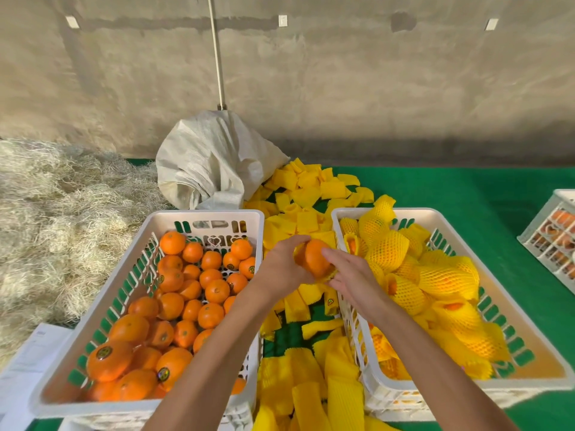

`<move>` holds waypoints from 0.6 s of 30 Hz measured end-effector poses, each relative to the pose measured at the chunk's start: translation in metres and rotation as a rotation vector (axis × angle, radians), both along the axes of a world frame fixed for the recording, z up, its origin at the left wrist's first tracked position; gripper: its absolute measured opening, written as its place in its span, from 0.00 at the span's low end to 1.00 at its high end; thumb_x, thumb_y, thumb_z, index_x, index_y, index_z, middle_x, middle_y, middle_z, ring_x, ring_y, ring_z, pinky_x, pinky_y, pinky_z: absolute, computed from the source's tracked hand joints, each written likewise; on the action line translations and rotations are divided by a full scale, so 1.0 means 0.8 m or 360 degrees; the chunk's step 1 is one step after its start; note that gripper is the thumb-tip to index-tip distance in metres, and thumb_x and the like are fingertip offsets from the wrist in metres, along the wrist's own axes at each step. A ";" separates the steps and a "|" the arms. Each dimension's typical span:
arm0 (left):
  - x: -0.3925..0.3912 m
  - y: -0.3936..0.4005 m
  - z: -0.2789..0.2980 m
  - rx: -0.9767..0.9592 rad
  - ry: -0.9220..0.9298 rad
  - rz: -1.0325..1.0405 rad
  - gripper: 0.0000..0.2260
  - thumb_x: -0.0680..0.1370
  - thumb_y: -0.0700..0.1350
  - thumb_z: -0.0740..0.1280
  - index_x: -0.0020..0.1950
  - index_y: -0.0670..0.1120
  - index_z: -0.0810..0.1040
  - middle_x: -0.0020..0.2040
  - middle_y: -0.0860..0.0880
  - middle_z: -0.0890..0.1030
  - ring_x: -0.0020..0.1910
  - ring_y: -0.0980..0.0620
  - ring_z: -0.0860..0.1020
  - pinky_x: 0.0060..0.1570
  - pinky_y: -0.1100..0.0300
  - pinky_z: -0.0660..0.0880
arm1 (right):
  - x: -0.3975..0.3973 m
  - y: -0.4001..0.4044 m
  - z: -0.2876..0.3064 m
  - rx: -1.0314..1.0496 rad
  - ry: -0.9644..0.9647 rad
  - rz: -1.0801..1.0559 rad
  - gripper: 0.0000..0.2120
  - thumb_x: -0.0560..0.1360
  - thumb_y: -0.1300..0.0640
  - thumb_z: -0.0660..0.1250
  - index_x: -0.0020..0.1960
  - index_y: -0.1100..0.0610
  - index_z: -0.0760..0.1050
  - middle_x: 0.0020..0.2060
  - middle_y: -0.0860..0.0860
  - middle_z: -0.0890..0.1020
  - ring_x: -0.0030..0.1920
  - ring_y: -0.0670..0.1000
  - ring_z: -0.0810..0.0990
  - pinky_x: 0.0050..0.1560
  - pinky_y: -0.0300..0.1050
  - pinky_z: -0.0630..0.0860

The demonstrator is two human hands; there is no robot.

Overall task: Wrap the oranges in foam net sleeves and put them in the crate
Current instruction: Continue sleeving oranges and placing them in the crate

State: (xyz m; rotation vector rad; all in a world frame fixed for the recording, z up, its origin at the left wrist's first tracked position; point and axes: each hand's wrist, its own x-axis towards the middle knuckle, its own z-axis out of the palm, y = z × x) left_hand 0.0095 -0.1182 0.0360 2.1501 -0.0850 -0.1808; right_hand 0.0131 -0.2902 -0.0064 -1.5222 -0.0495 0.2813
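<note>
Fingers (300, 241) of the left hand (281, 265) curl round an orange (315, 258), gripping it between the two crates. Right hand (351, 272): fingers nearly straight, lying against the orange's right side; a bit of yellow foam shows under the fruit, probably a sleeve going on, view too tight to confirm.

Green mat (466, 194) covers the floor; pale straw (46, 213) is heaped far left against a rough concrete wall (342, 73). Left crate (149, 231): white slotted plastic, full of bare oranges (171, 287), smooth glossy skin, round stickers on several. Right crate (342, 219): same type, holds wrapped oranges (435, 275), yellow diamond-mesh foam, bulged round the fruit, orange showing at open ends. Woven white sack (214, 163) slumps behind the crates, loose sleeves (308, 194) spilling from it, flat rectangular pieces, running down the gap between the crates to the bottom edge. Third white crate (553, 237) at right edge, partly cut off. Held orange: smooth, unblemished.
</note>
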 end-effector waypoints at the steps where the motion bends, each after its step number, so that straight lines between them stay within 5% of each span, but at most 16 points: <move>1: 0.001 0.002 -0.001 -0.0107 -0.0016 -0.0015 0.36 0.70 0.34 0.79 0.75 0.52 0.74 0.67 0.47 0.75 0.68 0.44 0.74 0.60 0.51 0.76 | -0.001 0.000 0.000 -0.0089 -0.0091 -0.0069 0.18 0.77 0.42 0.69 0.65 0.46 0.78 0.60 0.48 0.83 0.61 0.49 0.82 0.60 0.46 0.80; 6: 0.008 0.004 -0.011 -0.0392 -0.0176 0.0194 0.28 0.74 0.29 0.71 0.69 0.51 0.79 0.62 0.44 0.79 0.61 0.42 0.79 0.50 0.48 0.81 | 0.003 0.006 -0.001 -0.0098 -0.0217 -0.0194 0.32 0.72 0.37 0.71 0.73 0.47 0.73 0.64 0.46 0.81 0.63 0.49 0.81 0.61 0.50 0.81; 11: 0.009 -0.004 -0.024 -0.0313 -0.0277 0.0412 0.14 0.78 0.39 0.71 0.64 0.44 0.82 0.54 0.46 0.84 0.53 0.45 0.82 0.51 0.47 0.82 | 0.005 0.012 0.001 -0.0145 -0.0299 -0.0323 0.29 0.73 0.37 0.70 0.71 0.45 0.73 0.64 0.45 0.79 0.60 0.49 0.81 0.47 0.42 0.83; 13: 0.008 -0.006 -0.027 -0.0271 -0.0324 0.0492 0.08 0.79 0.44 0.72 0.54 0.41 0.85 0.45 0.48 0.84 0.48 0.44 0.83 0.44 0.53 0.79 | 0.007 0.013 -0.003 -0.0090 -0.0281 -0.0356 0.25 0.75 0.40 0.69 0.70 0.47 0.75 0.63 0.46 0.79 0.59 0.51 0.81 0.46 0.44 0.84; 18: 0.005 -0.013 -0.026 -0.0539 -0.0285 0.0705 0.05 0.76 0.46 0.76 0.46 0.45 0.85 0.38 0.46 0.85 0.36 0.45 0.85 0.39 0.49 0.83 | 0.011 0.015 -0.008 -0.0112 -0.0246 -0.0369 0.21 0.80 0.42 0.66 0.69 0.51 0.77 0.60 0.49 0.82 0.59 0.53 0.83 0.49 0.52 0.85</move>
